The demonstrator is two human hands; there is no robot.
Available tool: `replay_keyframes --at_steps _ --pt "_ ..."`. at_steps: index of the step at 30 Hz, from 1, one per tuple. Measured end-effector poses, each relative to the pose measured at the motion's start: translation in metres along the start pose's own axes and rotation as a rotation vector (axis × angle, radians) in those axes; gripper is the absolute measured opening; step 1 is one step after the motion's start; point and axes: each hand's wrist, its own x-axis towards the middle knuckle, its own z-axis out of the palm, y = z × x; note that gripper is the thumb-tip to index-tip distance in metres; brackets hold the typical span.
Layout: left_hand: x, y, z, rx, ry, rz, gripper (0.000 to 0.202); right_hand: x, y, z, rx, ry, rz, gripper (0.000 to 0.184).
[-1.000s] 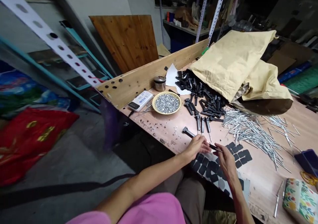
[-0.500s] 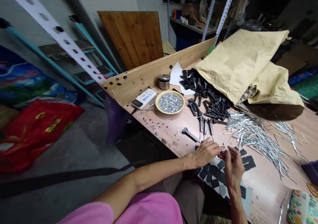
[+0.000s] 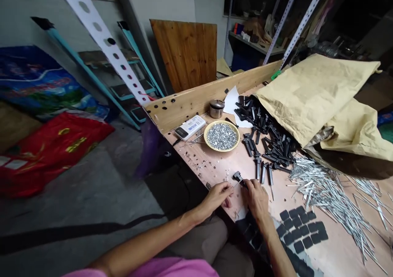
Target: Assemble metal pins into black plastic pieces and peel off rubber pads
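My left hand (image 3: 218, 195) rests near the table's front edge, its fingers pinched on a thin metal pin. My right hand (image 3: 257, 195) is closed on a black plastic part (image 3: 238, 176) just beyond it, and the two hands nearly touch. Behind them lies a heap of black plastic parts (image 3: 267, 138) spilling from a tan paper sack (image 3: 316, 93). A spread of metal pins (image 3: 331, 191) lies to the right. Small black pads (image 3: 299, 232) sit on a sheet by my right forearm.
A yellow bowl of tiny metal bits (image 3: 221, 136), a small metal tin (image 3: 216, 108) and a white device (image 3: 189, 127) stand at the table's back left, before a raised wooden edge board (image 3: 211, 95). Left of the table are the floor, a red bag (image 3: 52, 146) and teal shelving.
Both hands have moved left from over the black pads to the lone black part near the front edge. The view has swung right and the right hand now grips that part.
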Motion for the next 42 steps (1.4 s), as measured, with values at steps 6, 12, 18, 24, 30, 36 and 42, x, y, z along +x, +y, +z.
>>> replay_keyframes --at_steps 6,12,18,24,30,36,42 --pt "0.019 0.003 -0.019 -0.085 0.101 0.033 0.033 0.037 0.024 0.001 -0.234 0.061 0.163 0.028" --pt "0.031 -0.008 -0.031 -0.121 0.174 0.037 0.028 0.116 -0.014 -0.023 -0.041 0.150 -0.013 0.029" --pt "0.033 -0.019 -0.030 0.021 0.245 0.160 0.022 0.204 -0.095 -0.019 -0.285 -0.267 -0.088 0.049" --pt "0.032 -0.017 -0.030 0.053 0.245 0.191 0.022 0.216 -0.106 0.007 -0.336 -0.302 -0.145 0.032" --pt "0.030 -0.012 -0.031 0.044 0.213 0.156 0.022 0.216 -0.094 0.018 -0.249 -0.300 -0.160 0.025" --pt "0.030 -0.013 -0.030 0.015 0.216 0.122 0.025 0.220 -0.078 0.031 -0.056 -0.204 -0.144 0.022" --pt "0.030 -0.014 -0.031 0.034 0.217 0.093 0.028 0.225 -0.071 0.029 0.189 -0.051 -0.126 0.026"
